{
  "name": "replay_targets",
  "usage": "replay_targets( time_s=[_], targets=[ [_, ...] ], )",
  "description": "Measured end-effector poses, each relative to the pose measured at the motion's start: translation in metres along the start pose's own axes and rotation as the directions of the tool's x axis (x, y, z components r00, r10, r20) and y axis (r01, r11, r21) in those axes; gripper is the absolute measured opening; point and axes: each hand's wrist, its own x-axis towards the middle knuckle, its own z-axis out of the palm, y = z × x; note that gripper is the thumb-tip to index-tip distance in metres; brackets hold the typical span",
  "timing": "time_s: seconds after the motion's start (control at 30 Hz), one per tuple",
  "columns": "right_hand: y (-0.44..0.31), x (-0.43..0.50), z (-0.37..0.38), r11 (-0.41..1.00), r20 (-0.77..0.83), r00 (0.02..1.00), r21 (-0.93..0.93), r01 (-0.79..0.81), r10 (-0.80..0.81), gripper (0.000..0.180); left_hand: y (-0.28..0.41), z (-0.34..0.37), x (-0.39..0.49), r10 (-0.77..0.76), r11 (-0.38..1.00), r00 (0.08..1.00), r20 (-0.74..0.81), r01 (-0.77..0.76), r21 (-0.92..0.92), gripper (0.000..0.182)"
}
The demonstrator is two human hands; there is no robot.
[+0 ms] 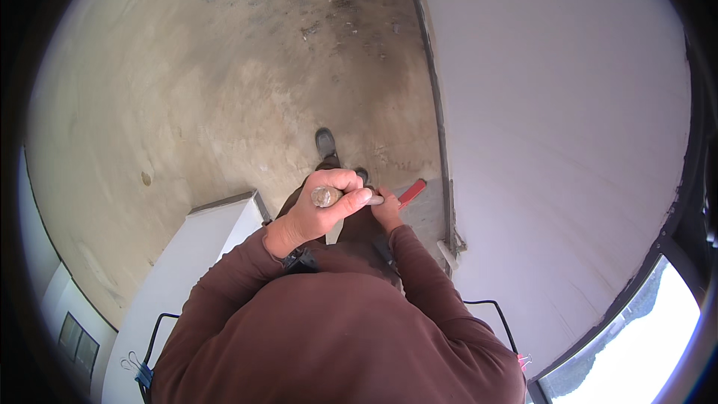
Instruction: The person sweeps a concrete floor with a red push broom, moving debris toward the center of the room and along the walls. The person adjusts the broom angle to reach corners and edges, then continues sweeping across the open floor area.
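A long round handle [327, 196], pale and worn at its end, runs from my chest level down and away to the right. My left hand [328, 205] is closed around it near the top end, with the thumb lying along it. Lower down, my right hand [387, 209] grips the same shaft. A flat red piece [413, 193] extends beyond my right hand, near the floor; whether it is joined to the handle I cannot tell. The tool's working end is not clear to see. My dark shoes [325, 143] are on the floor just past my hands.
A stained concrete floor [224, 95] stretches ahead, with dark marks and small debris [342, 17]. A white wall [549, 123] with a dark base strip runs along the right. At the left stands a white wall end [219, 230]. A window [628, 342] is at the lower right.
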Motion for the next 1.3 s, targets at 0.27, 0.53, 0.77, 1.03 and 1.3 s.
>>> replay_targets(
  time_s=[0.27, 0.53, 0.77, 1.03, 1.3],
  targets=[
    [-0.188, 0.186, 0.094, 0.807, -0.158, 0.815, 0.124, 0.577, -0.558, 0.015, 0.12, -0.039, -0.002, 0.433, 0.857, 0.901, -0.004, -0.411, 0.311, 0.034],
    [-0.29, 0.184, 0.044, 0.705, -0.146, 0.752, 0.271, 0.656, -0.643, 0.018, 0.171, -0.007, -0.016, 0.611, 0.629, 0.727, 0.314, -0.686, 0.365, 0.047],
    [-0.159, 0.093, -0.025, 0.869, -0.053, 0.867, -0.02, 0.495, -0.495, 0.022, 0.114, -0.019, -0.006, 0.485, 0.832, 0.847, 0.215, -0.523, 0.184, 0.03],
    [-0.065, 0.066, -0.026, 0.996, -0.25, 0.966, 0.042, 0.083, -0.07, 0.024, 0.02, -0.006, 0.054, 0.08, 0.98, 0.995, 0.052, -0.088, 0.176, 0.029],
    [-0.236, 0.248, 0.031, 0.847, -0.148, 0.853, 0.12, 0.518, -0.5, 0.02, 0.133, -0.072, 0.103, 0.381, 0.909, 0.905, -0.189, -0.33, 0.255, 0.03]
  ],
)
